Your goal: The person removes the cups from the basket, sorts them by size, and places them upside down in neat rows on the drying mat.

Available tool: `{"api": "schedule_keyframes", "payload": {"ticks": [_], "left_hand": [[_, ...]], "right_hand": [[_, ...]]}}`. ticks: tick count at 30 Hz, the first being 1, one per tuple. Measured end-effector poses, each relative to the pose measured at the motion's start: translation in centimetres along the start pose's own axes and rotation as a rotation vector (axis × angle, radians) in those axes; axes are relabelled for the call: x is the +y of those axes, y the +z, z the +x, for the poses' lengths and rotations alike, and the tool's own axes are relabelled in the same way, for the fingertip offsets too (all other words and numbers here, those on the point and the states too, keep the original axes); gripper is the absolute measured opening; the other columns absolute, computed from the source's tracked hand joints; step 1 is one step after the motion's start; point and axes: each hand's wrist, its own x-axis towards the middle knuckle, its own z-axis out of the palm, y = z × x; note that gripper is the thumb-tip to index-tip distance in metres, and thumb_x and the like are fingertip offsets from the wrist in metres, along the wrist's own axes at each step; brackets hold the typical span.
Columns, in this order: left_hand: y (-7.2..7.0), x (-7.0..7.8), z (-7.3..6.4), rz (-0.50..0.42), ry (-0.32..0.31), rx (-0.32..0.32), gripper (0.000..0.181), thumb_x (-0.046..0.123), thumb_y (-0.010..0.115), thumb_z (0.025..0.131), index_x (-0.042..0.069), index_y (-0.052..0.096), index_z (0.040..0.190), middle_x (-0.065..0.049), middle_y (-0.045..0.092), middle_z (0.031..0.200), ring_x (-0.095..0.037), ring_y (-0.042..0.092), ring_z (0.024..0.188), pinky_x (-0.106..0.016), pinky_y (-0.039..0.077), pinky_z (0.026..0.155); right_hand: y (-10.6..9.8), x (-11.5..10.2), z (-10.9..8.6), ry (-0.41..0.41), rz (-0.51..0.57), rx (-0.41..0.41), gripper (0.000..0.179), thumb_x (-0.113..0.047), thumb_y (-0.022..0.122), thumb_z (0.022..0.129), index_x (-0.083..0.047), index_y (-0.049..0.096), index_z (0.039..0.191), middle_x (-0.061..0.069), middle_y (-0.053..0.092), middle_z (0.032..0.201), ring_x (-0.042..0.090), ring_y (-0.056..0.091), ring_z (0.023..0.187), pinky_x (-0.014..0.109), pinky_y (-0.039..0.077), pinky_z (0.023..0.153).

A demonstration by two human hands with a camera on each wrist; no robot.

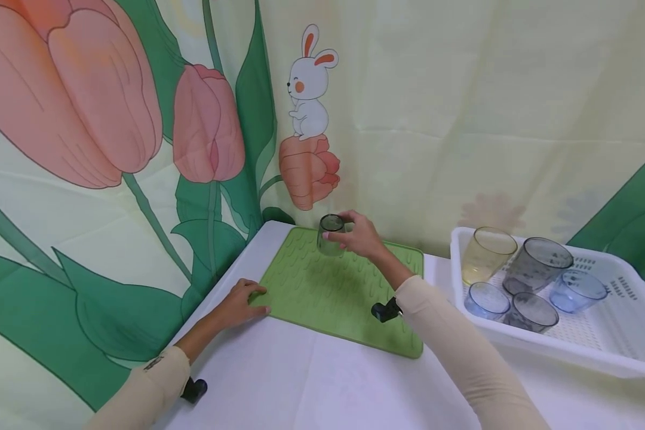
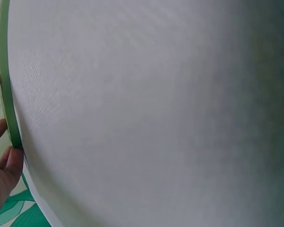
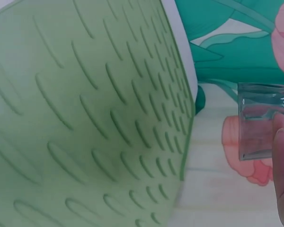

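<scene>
A small clear greyish drinking glass (image 1: 329, 242) is held at the far left part of a green draining mat (image 1: 322, 292). My right hand (image 1: 361, 236) grips the glass from its right side, thumb and fingers around it. In the right wrist view, the glass (image 3: 260, 137) shows at the right edge with a finger across it. Whether its base touches the mat, I cannot tell. My left hand (image 1: 242, 303) rests at the mat's near left corner. In the left wrist view, its fingertips touch the mat's green edge (image 2: 6, 94).
On the right stands a white plastic basket (image 1: 602, 358) with several glasses: a yellow one (image 1: 486, 257), grey ones (image 1: 537, 263) and blue ones (image 1: 577, 291). A white cloth (image 1: 312, 382) covers the table. A printed curtain (image 1: 408, 119) hangs close behind the mat and along the left.
</scene>
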Motion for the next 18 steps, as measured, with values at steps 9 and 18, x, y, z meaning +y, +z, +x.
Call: {"api": "schedule_keyframes", "payload": {"ticks": [9,18], "left_hand": [[-0.1,0.3,0.2,-0.017,-0.024,-0.007,0.051,0.025,0.077,0.088,0.0,0.062,0.13,-0.028,0.044,0.139,-0.043,0.043,0.132,-0.059,0.04,0.107],[0.0,0.1,0.2,-0.014,-0.042,-0.003,0.048,0.025,0.079,0.086,0.002,0.064,0.127,-0.026,0.044,0.139,-0.042,0.043,0.133,-0.058,0.041,0.107]], "right_hand": [[1.6,1.2,2.2,0.058,0.08,-0.007,0.067,-0.022,0.082,0.085,-0.004,0.049,0.141,0.017,0.054,0.134,0.041,0.072,0.085,0.047,0.06,0.082],[3.5,2.7,4.3,0.09,0.124,0.007,0.067,-0.017,0.081,0.086,0.0,0.048,0.142,0.018,0.053,0.134,0.036,0.074,0.089,0.045,0.06,0.084]]}}
